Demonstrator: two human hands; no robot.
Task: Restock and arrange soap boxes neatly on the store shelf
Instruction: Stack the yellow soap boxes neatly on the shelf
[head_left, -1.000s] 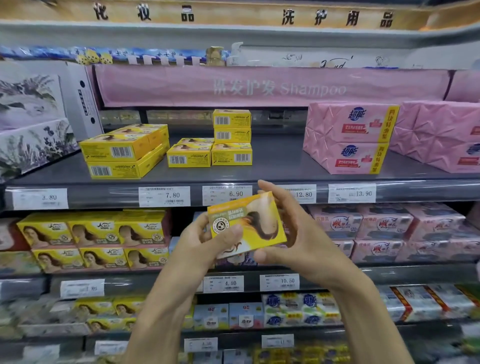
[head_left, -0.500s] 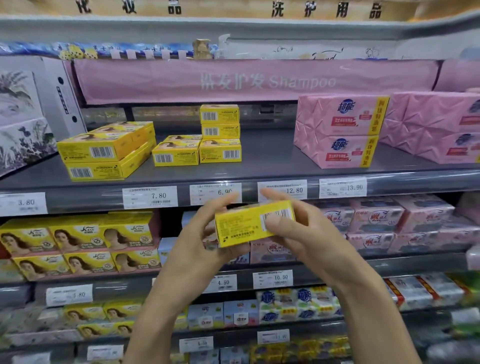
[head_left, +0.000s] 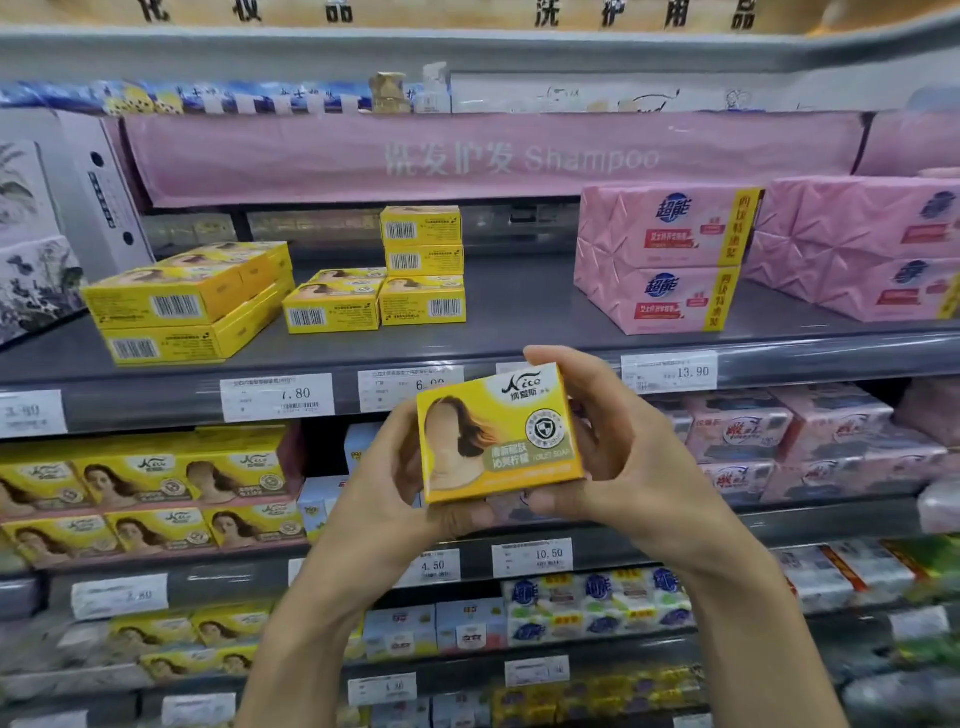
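- Two hands grip a single yellow Nice soap box (head_left: 498, 434), its printed face turned toward us and its right end tilted slightly higher.
- We see the left hand (head_left: 384, 493) curled round the box's left end, fingers behind it and thumb under the lower edge. The right hand (head_left: 628, 457) wraps the right end, a finger over the top corner and the thumb below.
- The box is held in the air, touching no shelf, in front of the price rail of the upper shelf (head_left: 519, 312).
- At 11 o'clock from the box, on that shelf, a three-high stack of small yellow boxes (head_left: 423, 262) shows us its barcodes, with a low yellow box (head_left: 332, 309) just beside it.
- At 10 o'clock we find larger yellow packs (head_left: 171, 317), two high and set at an angle.
- At 1 o'clock, two pink soap packs (head_left: 670, 260) sit stacked, well apart from the yellow stock.
- At 9 o'clock, one shelf down, we see rows of matching yellow boxes (head_left: 156, 483) facing outward.
- At 3 o'clock lie pink wrapped soaps (head_left: 779, 431).
- At 12 o'clock hangs a pink Shampoo banner (head_left: 493, 156), and price labels (head_left: 278, 397) line the rail.
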